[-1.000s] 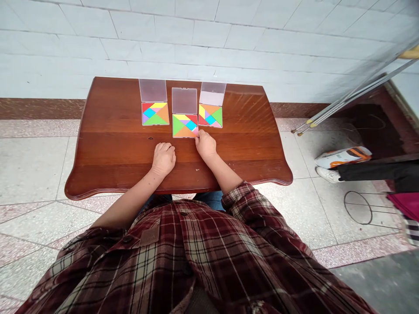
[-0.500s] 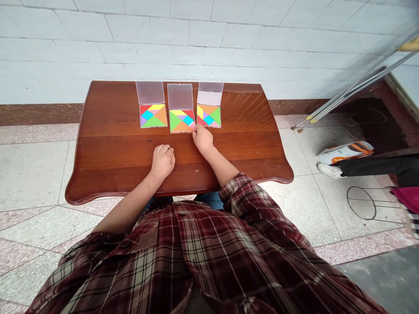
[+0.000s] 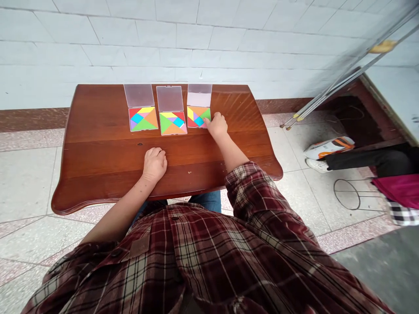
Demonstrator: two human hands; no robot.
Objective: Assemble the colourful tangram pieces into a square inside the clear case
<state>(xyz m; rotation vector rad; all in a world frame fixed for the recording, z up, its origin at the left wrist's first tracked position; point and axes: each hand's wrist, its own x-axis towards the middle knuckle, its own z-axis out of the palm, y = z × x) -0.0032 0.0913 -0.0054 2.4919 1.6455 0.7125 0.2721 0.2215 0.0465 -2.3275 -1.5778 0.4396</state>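
Three tangram sets in clear hinged cases lie in a row across the wooden table. In the left tangram (image 3: 144, 120), the middle tangram (image 3: 173, 124) and the right tangram (image 3: 197, 114), coloured pieces fill the trays, and all three lids are folded back toward the wall. My right hand (image 3: 218, 126) is at the lower right corner of the right case, thumb over its edge and fingers apart from the thumb, hiding that corner. Closer to me, my left hand (image 3: 155, 164) rests on the tabletop with its fingers curled and nothing visible in them.
The brown table (image 3: 108, 174) backs onto a white tiled wall (image 3: 225, 43). To the right, crutches (image 3: 314, 102) lean by the wall. A white and orange bag (image 3: 329, 147), a person's leg (image 3: 356, 160) and a round wire frame (image 3: 347, 194) are on that side too.
My right hand has moved right, from the middle tangram's corner to the right tangram's, and its fingers have spread. My left hand stays resting on the table. The view has shifted slightly.
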